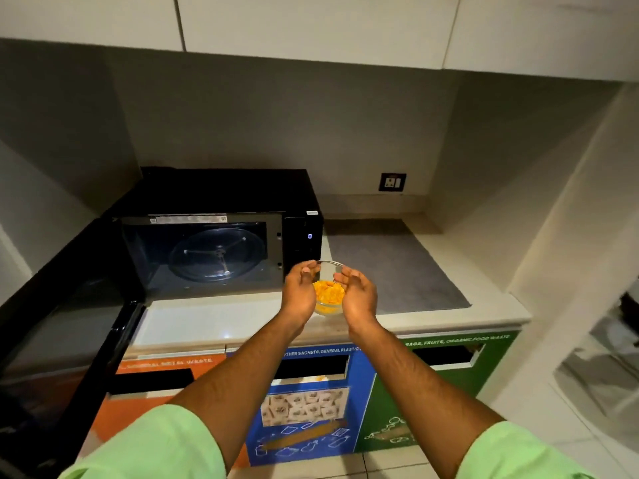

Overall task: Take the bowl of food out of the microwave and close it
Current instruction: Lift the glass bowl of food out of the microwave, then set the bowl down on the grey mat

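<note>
The bowl [327, 292] is out of the microwave [221, 236], held over the worktop [449, 316] near its front edge, just right of the oven's open mouth. The left hand [300, 292] and right hand [358, 295] cup it from either side, fingers wrapped against the glass. The microwave door [65, 326] hangs wide open, reaching past the worktop's front edge at the left corner. To the right a grey mat [390, 264] lies bare up to the right edge and back wall. The bowl is clear glass, small and round, filled with orange-yellow pieces. Inside the oven, the glass turntable [218, 254] sits bare
</note>
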Available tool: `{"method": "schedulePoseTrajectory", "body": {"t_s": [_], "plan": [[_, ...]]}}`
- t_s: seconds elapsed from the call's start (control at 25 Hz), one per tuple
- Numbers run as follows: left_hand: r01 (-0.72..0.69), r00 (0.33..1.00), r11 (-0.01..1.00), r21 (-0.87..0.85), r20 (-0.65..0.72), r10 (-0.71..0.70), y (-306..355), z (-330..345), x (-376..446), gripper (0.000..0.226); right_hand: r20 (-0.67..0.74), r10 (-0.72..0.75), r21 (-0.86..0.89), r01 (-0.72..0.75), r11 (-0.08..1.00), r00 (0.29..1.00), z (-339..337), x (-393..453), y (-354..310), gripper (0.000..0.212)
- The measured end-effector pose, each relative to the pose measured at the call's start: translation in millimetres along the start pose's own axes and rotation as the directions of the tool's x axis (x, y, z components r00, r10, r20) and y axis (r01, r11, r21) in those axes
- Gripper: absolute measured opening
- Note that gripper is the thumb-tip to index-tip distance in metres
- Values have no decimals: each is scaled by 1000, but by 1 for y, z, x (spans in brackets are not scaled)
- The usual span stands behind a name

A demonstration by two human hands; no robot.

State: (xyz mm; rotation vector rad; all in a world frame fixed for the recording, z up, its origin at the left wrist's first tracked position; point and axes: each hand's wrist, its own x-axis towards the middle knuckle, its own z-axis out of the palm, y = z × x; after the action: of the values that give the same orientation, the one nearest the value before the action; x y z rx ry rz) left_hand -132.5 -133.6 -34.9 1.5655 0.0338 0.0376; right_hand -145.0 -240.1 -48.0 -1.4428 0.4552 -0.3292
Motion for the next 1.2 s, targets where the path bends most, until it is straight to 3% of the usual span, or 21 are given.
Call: {"method": "schedulePoseTrajectory", "body": {"t_s": [0.24, 0.48, 0.72, 1.0, 1.2], "plan": [[27, 999, 994, 109, 42, -32, -22, 76, 47, 38, -118, -34, -65, 26, 998, 992, -39, 76, 9, 34], [211, 973, 962, 172, 61, -224, -46, 153, 111, 39, -199, -28, -160, -4, 987, 980, -75, 178, 24, 33], [387, 917, 909, 155, 40, -398, -75, 194, 153, 25, -267, 58, -116, -92, 989, 962, -96, 248, 44, 31], [450, 893, 893, -5, -2, -450, -90, 240, 192, 18, -92, 44, -81, -52, 995, 995, -117, 310, 65, 34], [413, 910, 910, 39, 27, -414, -103, 259, 222, 38, 103, 2, -110, 10, 994, 995, -137, 346, 62, 18]]}}
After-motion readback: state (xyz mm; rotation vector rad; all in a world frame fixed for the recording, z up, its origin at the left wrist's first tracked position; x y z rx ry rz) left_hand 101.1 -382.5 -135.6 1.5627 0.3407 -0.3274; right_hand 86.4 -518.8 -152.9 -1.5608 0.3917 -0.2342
